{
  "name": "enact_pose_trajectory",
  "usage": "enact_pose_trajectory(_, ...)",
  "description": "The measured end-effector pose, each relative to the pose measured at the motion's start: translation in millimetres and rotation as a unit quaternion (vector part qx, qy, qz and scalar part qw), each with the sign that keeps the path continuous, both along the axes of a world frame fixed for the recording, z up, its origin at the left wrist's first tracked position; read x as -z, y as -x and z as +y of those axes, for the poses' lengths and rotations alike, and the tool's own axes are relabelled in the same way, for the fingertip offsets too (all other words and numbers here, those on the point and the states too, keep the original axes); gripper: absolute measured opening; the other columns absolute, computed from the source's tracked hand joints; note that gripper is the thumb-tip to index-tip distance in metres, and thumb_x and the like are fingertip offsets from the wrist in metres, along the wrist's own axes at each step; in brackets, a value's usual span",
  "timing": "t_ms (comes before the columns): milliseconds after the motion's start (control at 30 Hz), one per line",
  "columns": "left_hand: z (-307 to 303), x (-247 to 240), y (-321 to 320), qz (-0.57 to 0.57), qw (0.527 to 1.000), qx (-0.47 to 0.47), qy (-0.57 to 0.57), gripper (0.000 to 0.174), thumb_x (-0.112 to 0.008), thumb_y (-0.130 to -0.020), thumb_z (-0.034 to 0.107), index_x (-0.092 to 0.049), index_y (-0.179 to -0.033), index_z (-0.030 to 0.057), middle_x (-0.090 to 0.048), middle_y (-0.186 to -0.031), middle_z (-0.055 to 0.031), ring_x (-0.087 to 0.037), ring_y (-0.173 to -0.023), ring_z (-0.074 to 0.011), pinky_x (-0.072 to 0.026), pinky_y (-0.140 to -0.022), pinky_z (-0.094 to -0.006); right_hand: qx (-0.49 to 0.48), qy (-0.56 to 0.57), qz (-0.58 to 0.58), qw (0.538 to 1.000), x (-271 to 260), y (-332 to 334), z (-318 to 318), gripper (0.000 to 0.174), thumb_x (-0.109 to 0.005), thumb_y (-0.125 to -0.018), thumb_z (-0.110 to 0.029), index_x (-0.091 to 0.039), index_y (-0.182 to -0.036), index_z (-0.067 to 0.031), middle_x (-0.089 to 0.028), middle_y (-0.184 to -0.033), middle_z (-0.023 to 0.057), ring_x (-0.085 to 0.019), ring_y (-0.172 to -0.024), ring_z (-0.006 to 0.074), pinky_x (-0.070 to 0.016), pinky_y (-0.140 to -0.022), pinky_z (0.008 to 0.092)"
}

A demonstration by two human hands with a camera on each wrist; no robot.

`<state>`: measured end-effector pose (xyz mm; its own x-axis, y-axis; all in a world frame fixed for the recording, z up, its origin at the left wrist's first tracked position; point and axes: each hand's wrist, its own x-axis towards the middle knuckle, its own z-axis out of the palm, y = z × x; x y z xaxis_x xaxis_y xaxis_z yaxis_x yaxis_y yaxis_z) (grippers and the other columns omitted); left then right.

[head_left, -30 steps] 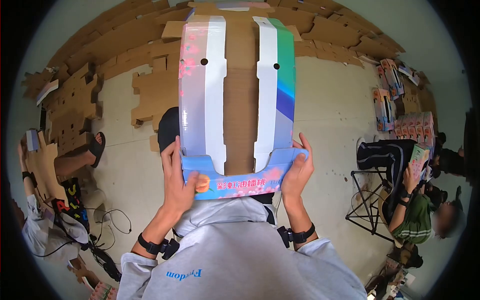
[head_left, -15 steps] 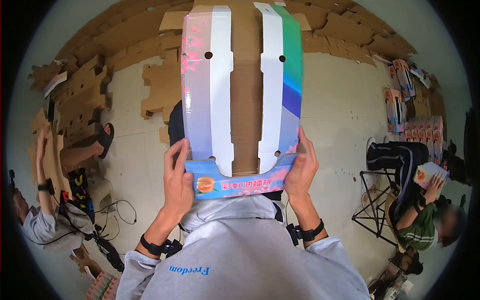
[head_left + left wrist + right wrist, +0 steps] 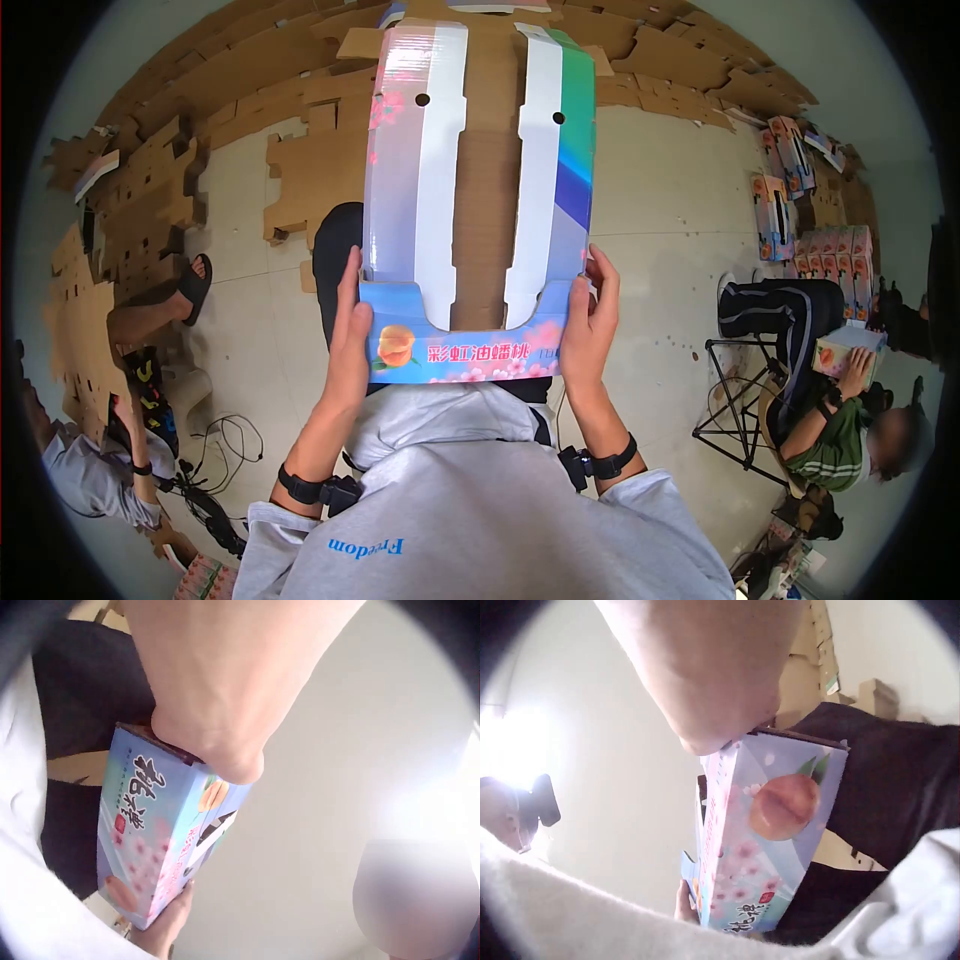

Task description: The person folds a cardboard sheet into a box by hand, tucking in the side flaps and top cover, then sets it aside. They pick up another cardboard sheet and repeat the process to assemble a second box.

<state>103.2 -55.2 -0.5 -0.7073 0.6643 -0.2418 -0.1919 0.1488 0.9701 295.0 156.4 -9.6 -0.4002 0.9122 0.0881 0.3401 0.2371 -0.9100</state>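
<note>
- Where the floor (image 3: 660, 200) runs off at far left, cardboard sheets (image 3: 150, 200) lie flat and overlapping, more along the top.
- Person (image 3: 90, 470) at lower left, bent over; a sandal (image 3: 195, 285) on a foot just above.
- Cables (image 3: 225, 440) loose on floor beside them.
- Left hand (image 3: 350, 330) grips the box's left edge at the near end, fingers lying long up the side; thumb hidden. Left wrist view: left hand (image 3: 217, 690) clamps the top corner of box (image 3: 150, 832).
- Box (image 3: 475, 200) is centre, held up off the floor before the sweatshirt (image 3: 470, 520), between both hands; long, top flaps not meeting, brown inside showing, peach print on the near end.
- Right hand (image 3: 590, 320) grips the right edge, fingers curled round it. Right wrist view: right hand (image 3: 705, 675) on the upper corner of box (image 3: 765, 825).
- Stand (image 3: 735, 400) to the right.
- Seated person (image 3: 830, 430) beside it holds a small carton.
- Printed boxes (image 3: 830, 255) stacked at far right.
</note>
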Motion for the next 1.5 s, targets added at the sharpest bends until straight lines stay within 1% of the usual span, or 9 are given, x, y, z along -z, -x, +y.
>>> enact_pose_trajectory(267, -2, 2, 3, 0.244, 0.966, 0.058, 0.064, 0.069, -0.03, -0.117, 0.046, -0.03, -0.168, -0.0008, -0.031, -0.171, -0.0227, -0.034, -0.157, -0.0362, -0.024, -0.129, -0.0405, -0.004, 0.049, -0.007, 0.999, 11, 2, 4, 0.037, -0.056, -0.11, -0.02, -0.057, -0.14, 0.001, -0.065, -0.134, 0.0176, -0.064, -0.121, 0.0272, -0.0513, -0.099, 0.0388)
enact_pose_trajectory(433, -12, 0, -6, 0.278, 0.956, 0.073, 0.062, 0.084, -0.02, -0.114, 0.063, -0.035, -0.166, -0.0017, -0.032, -0.169, -0.0237, -0.033, -0.157, -0.0399, -0.0261, -0.13, -0.0459, -0.019, 0.048, -0.013, 0.999, 7, -4, 1, 0.038, -0.054, -0.111, -0.024, -0.059, -0.138, 0.002, -0.067, -0.131, 0.0176, -0.067, -0.11, 0.0259, -0.0533, -0.096, 0.04)
enact_pose_trajectory(633, -9, 10, -4, 0.16, 0.985, 0.033, 0.054, 0.067, -0.037, -0.116, 0.04, -0.026, -0.171, 0.0048, -0.032, -0.171, -0.0199, -0.034, -0.158, -0.0323, -0.0246, -0.13, -0.0425, -0.02, 0.049, -0.013, 0.998, 6, -1, 4, 0.036, -0.053, -0.111, -0.023, -0.06, -0.136, 0.0024, -0.069, -0.127, 0.017, -0.068, -0.106, 0.0251, -0.0542, -0.092, 0.0395)
enact_pose_trajectory(767, 6, -2, 6, -0.057, 0.998, -0.015, 0.012, 0.068, -0.045, -0.113, 0.022, -0.018, -0.174, 0.0104, -0.029, -0.174, -0.0164, -0.034, -0.158, -0.0289, -0.0234, -0.129, -0.0381, -0.011, 0.049, -0.013, 0.999, 9, 1, 3, 0.034, -0.053, -0.112, -0.021, -0.06, -0.135, 0.0026, -0.069, -0.125, 0.0163, -0.067, -0.108, 0.0238, -0.054, -0.092, 0.0382)
enact_pose_trajectory(1000, -3, 16, 0, -0.001, 1.0, -0.002, -0.008, 0.063, -0.039, -0.115, 0.034, -0.028, -0.172, 0.0089, -0.026, -0.174, -0.013, -0.026, -0.161, -0.0271, -0.022, -0.131, -0.0374, -0.005, 0.039, -0.003, 0.999, 8, 0, 1, 0.033, -0.054, -0.111, -0.019, -0.061, -0.134, 0.0032, -0.069, -0.124, 0.0153, -0.067, -0.108, 0.0227, -0.0539, -0.091, 0.0369)
enact_pose_trajectory(1133, -17, 10, -8, -0.143, 0.975, -0.009, -0.168, 0.066, -0.043, -0.111, 0.037, -0.039, -0.165, -0.0011, -0.023, -0.175, -0.0111, -0.023, -0.163, -0.0273, -0.0218, -0.133, -0.0426, -0.017, 0.056, -0.009, 0.998, 4, -6, 1, 0.034, -0.055, -0.11, -0.019, -0.061, -0.134, 0.0032, -0.07, -0.123, 0.0156, -0.068, -0.103, 0.0223, -0.0546, -0.09, 0.0371)
enact_pose_trajectory(1167, -23, 7, -5, -0.083, 0.986, 0.033, -0.139, 0.064, -0.044, -0.109, 0.035, -0.047, -0.158, -0.0061, -0.022, -0.175, -0.0103, -0.022, -0.163, -0.0266, -0.023, -0.133, -0.0446, -0.021, 0.052, -0.006, 0.998, 5, -6, 2, 0.034, -0.055, -0.11, -0.019, -0.062, -0.134, 0.0032, -0.07, -0.123, 0.0156, -0.069, -0.102, 0.0222, -0.0548, -0.09, 0.0371)
enact_pose_trajectory(1367, -18, 13, 2, -0.077, 0.993, 0.006, -0.085, 0.048, -0.045, -0.108, 0.013, -0.056, -0.153, -0.002, -0.025, -0.174, -0.01, -0.03, -0.161, -0.0289, -0.0307, -0.13, -0.0429, -0.029, 0.047, 0.002, 0.998, 9, -3, 4, 0.035, -0.055, -0.11, -0.02, -0.062, -0.134, 0.0033, -0.07, -0.122, 0.0158, -0.069, -0.1, 0.0225, -0.0553, -0.089, 0.0372)
enact_pose_trajectory(1500, -16, 19, 11, -0.04, 0.998, 0.001, -0.045, 0.054, -0.05, -0.108, 0.007, -0.048, -0.162, 0.0089, -0.032, -0.17, -0.0091, -0.04, -0.153, -0.0248, -0.0382, -0.124, -0.0387, -0.025, 0.041, -0.014, 0.999, 5, 1, 4, 0.034, -0.055, -0.11, -0.02, -0.061, -0.135, 0.0034, -0.071, -0.121, 0.0162, -0.069, -0.099, 0.0226, -0.0554, -0.089, 0.0375)
